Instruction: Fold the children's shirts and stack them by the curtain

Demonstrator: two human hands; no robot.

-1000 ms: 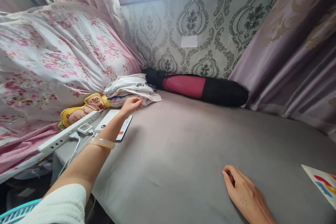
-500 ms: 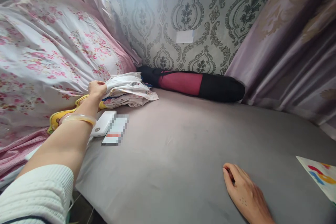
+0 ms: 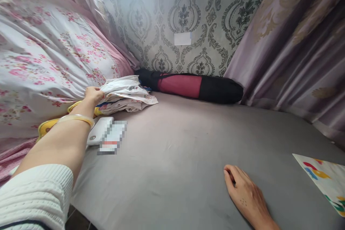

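Observation:
At the far left, my left hand (image 3: 94, 94) is closed on the edge of a white cloth (image 3: 120, 84), the top piece of a pile of folded fabrics. The lower layers of the pile (image 3: 129, 105) look cream with printed patterns, and a bit of blue and yellow shows beneath. My right hand (image 3: 244, 190) rests on the grey sheet (image 3: 175, 172) at the lower right, its fingers loosely curled together with nothing visible in them. A white device with a round button (image 3: 101, 131) and a pixelated flat object (image 3: 113, 137) lie near my left forearm.
Along the patterned wall lies a long black and red bag (image 3: 179, 86). Floral bedding (image 3: 54, 57) is heaped at the left. A colourful printed sheet (image 3: 323, 179) sits at the right edge. Curtains (image 3: 272, 54) hang at the right.
The view has turned slightly right, so more of the colourful sheet shows. My left hand keeps its hold on the white cloth; my right hand stays resting.

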